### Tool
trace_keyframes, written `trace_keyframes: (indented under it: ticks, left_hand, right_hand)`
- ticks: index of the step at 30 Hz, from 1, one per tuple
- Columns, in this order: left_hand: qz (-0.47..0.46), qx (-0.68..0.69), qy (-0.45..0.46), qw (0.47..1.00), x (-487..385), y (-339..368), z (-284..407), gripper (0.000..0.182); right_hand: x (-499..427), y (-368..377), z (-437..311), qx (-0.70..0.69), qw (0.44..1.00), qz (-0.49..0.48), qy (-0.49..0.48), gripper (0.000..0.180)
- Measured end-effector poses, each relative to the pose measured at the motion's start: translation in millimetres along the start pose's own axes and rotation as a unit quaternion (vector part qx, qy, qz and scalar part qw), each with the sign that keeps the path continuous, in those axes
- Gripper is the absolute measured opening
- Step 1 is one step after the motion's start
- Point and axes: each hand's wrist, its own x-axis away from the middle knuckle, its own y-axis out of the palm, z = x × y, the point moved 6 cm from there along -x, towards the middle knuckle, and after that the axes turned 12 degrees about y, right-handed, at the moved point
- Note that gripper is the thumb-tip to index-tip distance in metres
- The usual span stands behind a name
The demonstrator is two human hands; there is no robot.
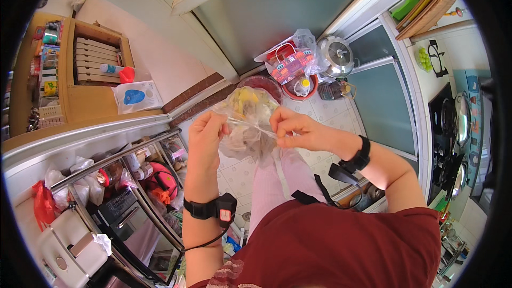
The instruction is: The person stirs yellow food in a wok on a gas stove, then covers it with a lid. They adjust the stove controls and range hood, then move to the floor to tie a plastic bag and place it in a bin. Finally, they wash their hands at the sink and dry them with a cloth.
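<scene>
A clear plastic bag [248, 136] hangs between my hands, gathered at its neck, with yellow and brownish contents showing through the film. My left hand [208, 124] pinches the plastic at the left of the neck. On the other side, my right hand [298, 128] grips the plastic between thumb and fingers. The bag hangs above the tiled floor, in front of my legs. Behind it, partly covered, stands a dark red basin [264, 84]. Whether the neck is knotted cannot be made out.
A red bucket [308, 94] holding a yellow-capped bottle, a patterned bag [292, 66] and a steel pot [335, 57] stand by the glass door. A crowded metal rack [120, 160] is at the left. At the right is a counter with a gas hob [442, 128].
</scene>
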Motion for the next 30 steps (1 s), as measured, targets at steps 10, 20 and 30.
trace_keyframes:
  ticks: [10, 20, 30]
  left_hand:
    - [-0.004, 0.491, -0.152, 0.858, -12.6, -0.5, -22.5, 0.028]
    - [0.073, 0.335, -0.072, 0.937, 1.5, 8.2, -68.7, 0.030]
    - [-0.075, 0.185, -0.036, 0.979, 46.0, 54.9, -67.2, 0.031]
  right_hand:
    - [5.9, 9.7, 24.5, 0.032, 0.999, -0.014, 0.021, 0.024]
    - [4.6, -2.2, 37.8, -0.008, 0.999, 0.022, 0.034, 0.012]
    - [4.8, -5.8, 30.3, -0.081, 0.982, 0.136, 0.100, 0.031]
